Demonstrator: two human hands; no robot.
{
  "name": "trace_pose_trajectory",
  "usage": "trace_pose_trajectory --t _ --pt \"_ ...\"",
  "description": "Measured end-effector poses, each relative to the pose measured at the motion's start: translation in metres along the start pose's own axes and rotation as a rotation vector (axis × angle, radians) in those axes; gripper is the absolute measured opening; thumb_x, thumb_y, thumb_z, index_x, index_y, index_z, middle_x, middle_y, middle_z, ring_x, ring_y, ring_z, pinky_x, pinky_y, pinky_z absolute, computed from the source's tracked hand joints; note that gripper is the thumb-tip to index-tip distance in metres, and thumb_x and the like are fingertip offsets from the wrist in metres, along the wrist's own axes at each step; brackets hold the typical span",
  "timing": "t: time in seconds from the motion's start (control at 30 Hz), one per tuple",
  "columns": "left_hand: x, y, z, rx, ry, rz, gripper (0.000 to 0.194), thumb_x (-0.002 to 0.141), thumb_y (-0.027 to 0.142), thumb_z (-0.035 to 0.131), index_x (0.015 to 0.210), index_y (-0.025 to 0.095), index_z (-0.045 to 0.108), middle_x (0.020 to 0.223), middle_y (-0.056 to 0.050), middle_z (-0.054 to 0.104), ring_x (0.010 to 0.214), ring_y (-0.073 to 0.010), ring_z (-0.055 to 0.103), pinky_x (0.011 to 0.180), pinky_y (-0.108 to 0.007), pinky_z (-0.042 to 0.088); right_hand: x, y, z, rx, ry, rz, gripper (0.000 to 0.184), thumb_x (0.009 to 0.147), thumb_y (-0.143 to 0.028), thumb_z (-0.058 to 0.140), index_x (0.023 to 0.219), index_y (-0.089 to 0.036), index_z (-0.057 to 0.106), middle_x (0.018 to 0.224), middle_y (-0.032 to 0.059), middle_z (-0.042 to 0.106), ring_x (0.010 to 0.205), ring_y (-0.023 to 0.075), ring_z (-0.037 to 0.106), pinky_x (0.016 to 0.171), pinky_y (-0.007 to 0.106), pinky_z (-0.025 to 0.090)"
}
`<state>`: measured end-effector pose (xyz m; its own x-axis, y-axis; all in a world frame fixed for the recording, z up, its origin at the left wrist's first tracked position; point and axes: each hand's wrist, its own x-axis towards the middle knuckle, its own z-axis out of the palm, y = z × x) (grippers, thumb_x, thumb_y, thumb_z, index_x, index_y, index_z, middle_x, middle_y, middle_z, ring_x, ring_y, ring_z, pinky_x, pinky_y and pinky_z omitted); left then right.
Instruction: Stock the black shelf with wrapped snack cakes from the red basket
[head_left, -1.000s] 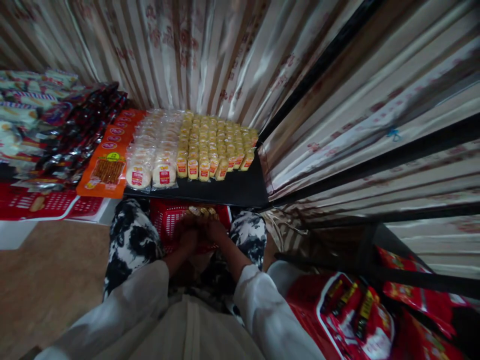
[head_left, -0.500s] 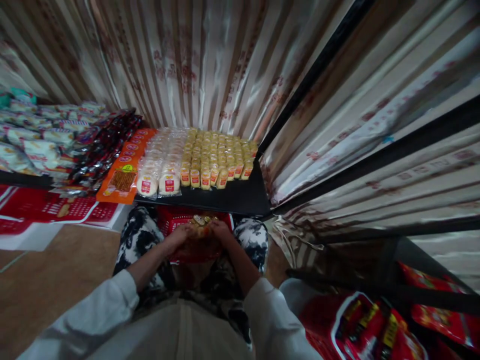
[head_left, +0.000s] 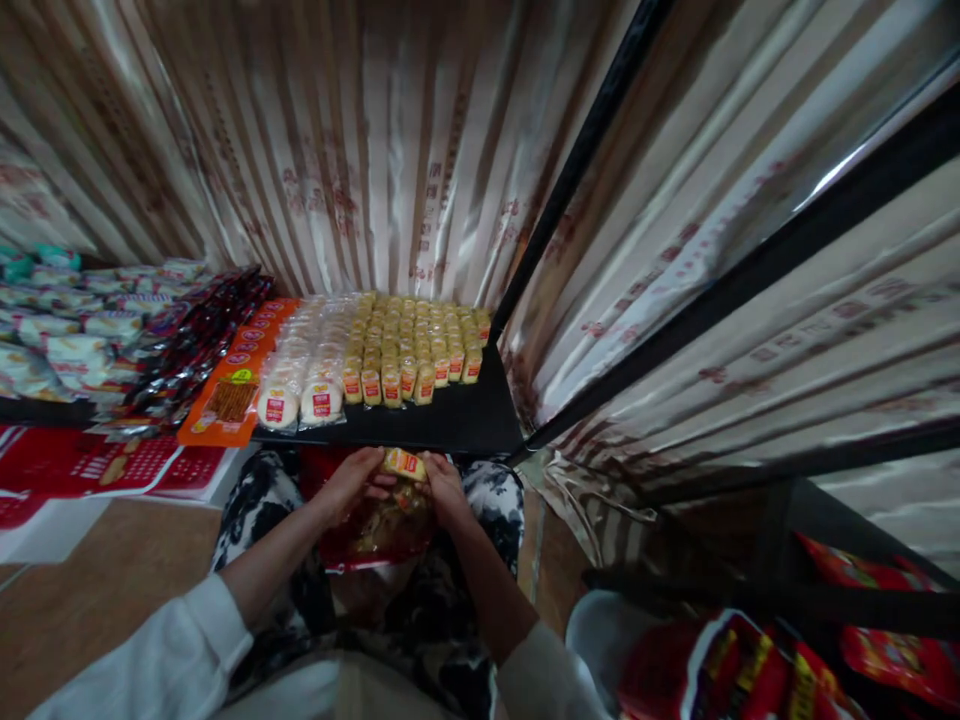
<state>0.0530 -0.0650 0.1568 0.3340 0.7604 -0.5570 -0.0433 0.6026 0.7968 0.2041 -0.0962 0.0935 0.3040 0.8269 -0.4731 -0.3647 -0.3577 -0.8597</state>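
Note:
A small yellow wrapped snack cake (head_left: 406, 463) with a red and white label is held level between both hands, just in front of the shelf edge. My left hand (head_left: 355, 484) closes its fingertips on the left end of the pack. On the other end, my right hand (head_left: 447, 492) pinches it. Below the hands, between the knees, sits a red basket (head_left: 337, 555) holding more wrapped pieces, dim and partly covered. Rows of matching yellow packs (head_left: 416, 350) stand on the black shelf (head_left: 450, 430) straight ahead.
Left of the yellow packs lie clear-wrapped round white cakes (head_left: 321, 400), an orange snack bag (head_left: 221, 410), dark shiny packets (head_left: 187, 350) and white packets (head_left: 82, 355). A pleated curtain (head_left: 390, 150) and black bars (head_left: 585, 165) enclose the shelf. Red bags (head_left: 750, 670) lie at lower right.
Both hands have risen from the basket, bringing one yellow snack cake up to the shelf's front edge. The view has shifted, so the shelf appears lower and slightly further left.

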Motion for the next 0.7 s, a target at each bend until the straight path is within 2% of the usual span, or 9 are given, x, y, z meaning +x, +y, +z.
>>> trace_pose_trajectory --t 0.13,0.3,0.4,0.5,0.6,0.7 --pt "0.01 0.009 0.019 0.192 0.004 0.123 0.02 0.072 0.018 0.065 0.089 0.013 0.055 0.064 0.002 0.061 0.058 -0.0102 0.059 0.049 -0.017 0.046 -0.001 -0.009 -0.008 0.024 0.02 -0.056 0.027 0.071 -0.045 0.06 0.08 -0.019 0.062 0.071 -0.0001 0.063 0.058 0.0114 0.057 0.046 0.02 0.045" --pt "0.037 0.028 0.041 0.317 -0.062 0.228 0.02 0.066 0.016 0.063 0.085 0.013 0.056 0.065 0.002 0.06 0.056 -0.0105 0.057 0.048 -0.02 0.046 0.008 -0.028 -0.025 -0.08 0.052 -0.198 0.035 0.072 -0.05 0.056 0.085 -0.018 0.062 0.077 0.0026 0.065 0.067 0.016 0.059 0.051 0.023 0.048" --pt "0.056 0.046 0.055 0.381 -0.099 0.302 0.021 0.066 0.016 0.061 0.087 0.014 0.057 0.068 0.001 0.06 0.058 -0.0108 0.056 0.048 -0.02 0.047 0.019 -0.047 -0.035 -0.211 0.128 -0.37 0.035 0.078 -0.048 0.049 0.09 -0.019 0.063 0.081 0.0037 0.066 0.072 0.0168 0.06 0.06 0.026 0.049" --pt "0.078 0.066 0.074 0.475 -0.128 0.372 0.023 0.07 0.016 0.057 0.092 0.013 0.058 0.074 -0.001 0.061 0.061 -0.0113 0.057 0.049 -0.021 0.048 0.03 -0.07 -0.044 -0.397 0.281 -0.595 0.035 0.082 -0.041 0.046 0.102 -0.018 0.062 0.095 0.0078 0.066 0.085 0.0185 0.06 0.073 0.03 0.05" --pt "0.1 0.087 0.097 0.572 -0.157 0.435 0.025 0.073 0.014 0.053 0.097 0.013 0.058 0.081 -0.002 0.062 0.064 -0.0118 0.058 0.05 -0.021 0.049 0.04 -0.095 -0.05 -0.605 0.431 -0.819 0.036 0.085 -0.035 0.042 0.11 -0.017 0.06 0.112 0.0116 0.061 0.104 0.0217 0.054 0.09 0.039 0.044" --pt "0.121 0.107 0.122 0.646 -0.141 0.468 0.028 0.075 0.012 0.05 0.102 0.014 0.059 0.087 -0.004 0.065 0.067 -0.012 0.059 0.053 -0.02 0.049 0.05 -0.117 -0.053 -0.736 0.535 -0.961 0.036 0.087 -0.03 0.039 0.113 -0.015 0.058 0.119 0.0127 0.057 0.114 0.0227 0.048 0.1 0.044 0.036"
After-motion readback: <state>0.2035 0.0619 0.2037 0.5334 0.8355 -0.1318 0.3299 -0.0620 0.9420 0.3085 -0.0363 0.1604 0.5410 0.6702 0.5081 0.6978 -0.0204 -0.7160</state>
